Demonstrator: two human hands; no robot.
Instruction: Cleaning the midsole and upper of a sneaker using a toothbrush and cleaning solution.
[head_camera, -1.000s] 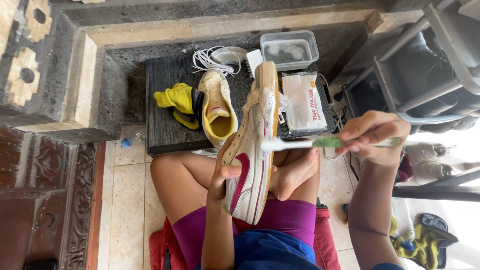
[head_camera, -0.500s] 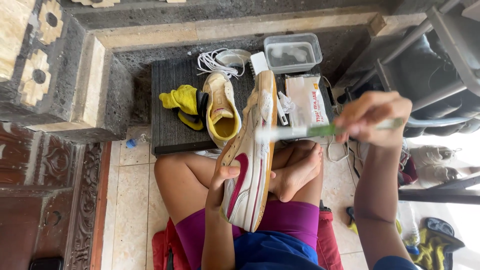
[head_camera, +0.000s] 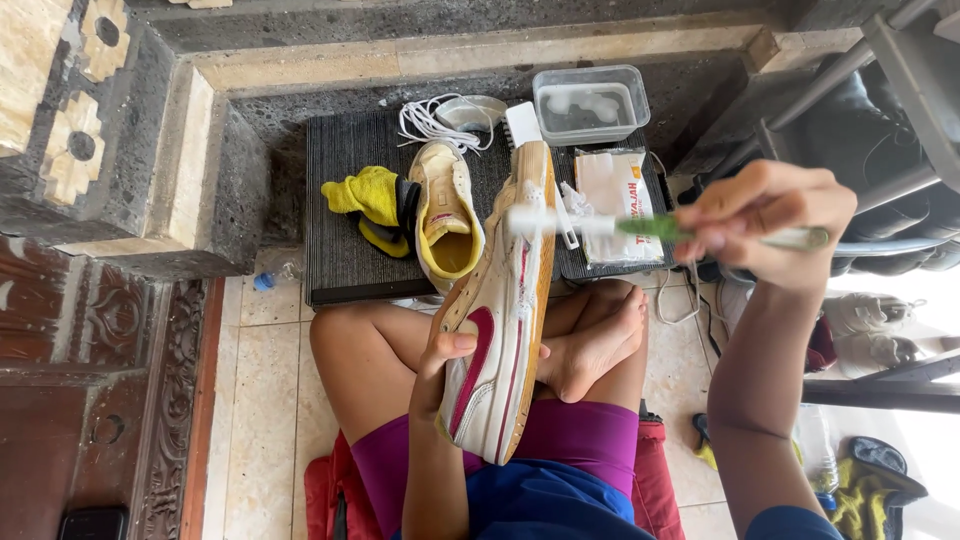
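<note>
The right hand (head_camera: 765, 225) is closed on the green-and-white handle of a toothbrush (head_camera: 640, 226), fingers and thumb pinched together around it, with the brush running almost level and its white head pointing to the person's left. That head lies against the upper side of the sneaker (head_camera: 500, 310), near the toe end, so the brush crosses the shoe's long axis nearly at right angles. The sneaker, cream with a dark pink stripe, stands tilted on its side, toe away from the body and heel toward the lap, above the crossed legs. The left hand (head_camera: 440, 370) is clamped on its heel half, thumb across the side panel. Beyond, on a dark ribbed mat (head_camera: 340, 230), lie the second sneaker (head_camera: 447, 215), a yellow cloth (head_camera: 368, 195), white laces (head_camera: 425, 120), a plastic tub (head_camera: 590, 100) and a packet (head_camera: 615, 200).
</note>
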